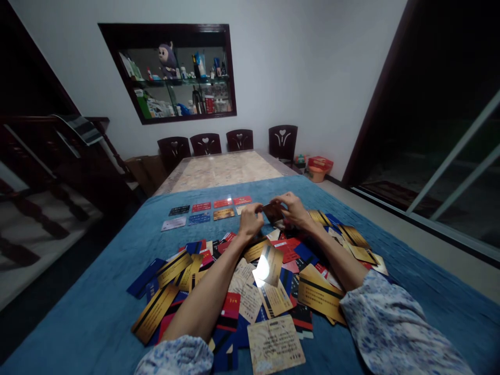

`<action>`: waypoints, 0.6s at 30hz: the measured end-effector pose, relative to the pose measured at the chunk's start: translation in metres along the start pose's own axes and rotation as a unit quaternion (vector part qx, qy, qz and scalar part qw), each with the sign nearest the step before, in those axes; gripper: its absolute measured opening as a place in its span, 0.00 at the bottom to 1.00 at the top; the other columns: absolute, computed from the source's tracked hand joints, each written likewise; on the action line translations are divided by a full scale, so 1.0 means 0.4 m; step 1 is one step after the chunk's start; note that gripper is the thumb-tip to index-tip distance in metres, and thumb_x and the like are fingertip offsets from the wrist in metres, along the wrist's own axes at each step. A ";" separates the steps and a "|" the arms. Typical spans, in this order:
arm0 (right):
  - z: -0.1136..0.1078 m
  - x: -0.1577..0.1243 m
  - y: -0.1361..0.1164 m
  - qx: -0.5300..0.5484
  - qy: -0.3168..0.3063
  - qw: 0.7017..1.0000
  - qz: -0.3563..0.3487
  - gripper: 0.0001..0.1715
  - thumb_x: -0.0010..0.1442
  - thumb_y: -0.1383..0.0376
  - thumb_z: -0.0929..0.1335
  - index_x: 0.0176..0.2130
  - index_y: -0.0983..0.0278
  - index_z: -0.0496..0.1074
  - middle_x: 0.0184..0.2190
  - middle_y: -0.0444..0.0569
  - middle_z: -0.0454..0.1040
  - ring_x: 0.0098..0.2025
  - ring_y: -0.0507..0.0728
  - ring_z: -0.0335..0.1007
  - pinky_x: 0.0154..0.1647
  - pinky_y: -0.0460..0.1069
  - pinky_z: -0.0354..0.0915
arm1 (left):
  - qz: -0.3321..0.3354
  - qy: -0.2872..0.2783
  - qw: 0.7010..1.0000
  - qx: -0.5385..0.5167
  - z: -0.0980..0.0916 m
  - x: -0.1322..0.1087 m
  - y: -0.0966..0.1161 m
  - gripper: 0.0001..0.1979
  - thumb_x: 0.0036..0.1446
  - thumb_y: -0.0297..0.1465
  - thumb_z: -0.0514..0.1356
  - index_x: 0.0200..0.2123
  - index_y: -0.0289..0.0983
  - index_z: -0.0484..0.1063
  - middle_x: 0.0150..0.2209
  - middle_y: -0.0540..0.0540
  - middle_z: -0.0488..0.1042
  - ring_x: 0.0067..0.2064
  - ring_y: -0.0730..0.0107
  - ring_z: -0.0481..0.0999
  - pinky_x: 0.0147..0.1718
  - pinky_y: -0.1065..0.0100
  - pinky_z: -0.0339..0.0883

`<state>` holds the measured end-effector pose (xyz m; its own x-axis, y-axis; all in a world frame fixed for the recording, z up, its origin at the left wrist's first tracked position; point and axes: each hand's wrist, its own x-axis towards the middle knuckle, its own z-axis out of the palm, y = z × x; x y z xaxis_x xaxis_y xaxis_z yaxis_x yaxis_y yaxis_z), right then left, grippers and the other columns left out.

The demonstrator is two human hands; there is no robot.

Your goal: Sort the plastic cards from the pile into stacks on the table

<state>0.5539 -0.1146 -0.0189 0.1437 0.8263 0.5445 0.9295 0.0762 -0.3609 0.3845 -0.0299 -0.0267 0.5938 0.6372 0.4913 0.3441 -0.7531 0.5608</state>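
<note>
My left hand (251,220) is closed, thumb and fingers pinching the left edge of a dark brownish plastic card (273,212). My right hand (294,209) grips the same card from its right side, so it is raised between both hands. Below my forearms spreads a loose heap of cards, with a gold card (321,292), a beige card (275,344) and a blue card (146,277) among them. Beyond my left hand, cards lie in two rows, including a black card (179,210), a red card (223,202), a white card (174,224) and a blue patterned card (199,219).
A blue cloth (105,281) covers the near part of the long table; its far part shows a marbled top (230,169). Several dark chairs (282,141) stand around the far end. A wall shelf (183,80), a stair railing (50,122) and a sliding door (441,208) surround the table.
</note>
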 end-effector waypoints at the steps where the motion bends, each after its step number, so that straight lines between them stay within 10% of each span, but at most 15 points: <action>1: 0.000 -0.001 -0.006 -0.005 -0.002 1.000 -0.006 0.15 0.63 0.68 0.65 0.47 0.59 0.79 0.38 0.52 0.79 0.45 0.61 0.67 0.47 0.52 0.62 | 0.008 0.018 1.000 -0.011 -0.001 0.000 0.002 0.17 0.52 0.18 0.54 0.40 0.36 0.77 0.41 0.44 0.81 0.44 0.65 0.78 0.49 0.64 0.70; 18: 0.042 -0.021 -0.038 -0.054 -0.103 0.993 0.002 0.15 0.64 0.66 0.65 0.50 0.61 0.75 0.43 0.52 0.80 0.43 0.59 0.70 0.42 0.49 0.61 | 0.073 -0.009 0.989 0.125 -0.035 -0.012 0.008 0.20 0.53 0.18 0.54 0.49 0.37 0.71 0.41 0.42 0.77 0.45 0.60 0.73 0.48 0.63 0.65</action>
<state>0.5328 -0.1134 -0.0309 0.0854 0.9239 0.3728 0.9614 0.0218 -0.2744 0.3727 -0.0329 -0.0180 0.6622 0.5166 0.5428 0.4207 -0.8558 0.3012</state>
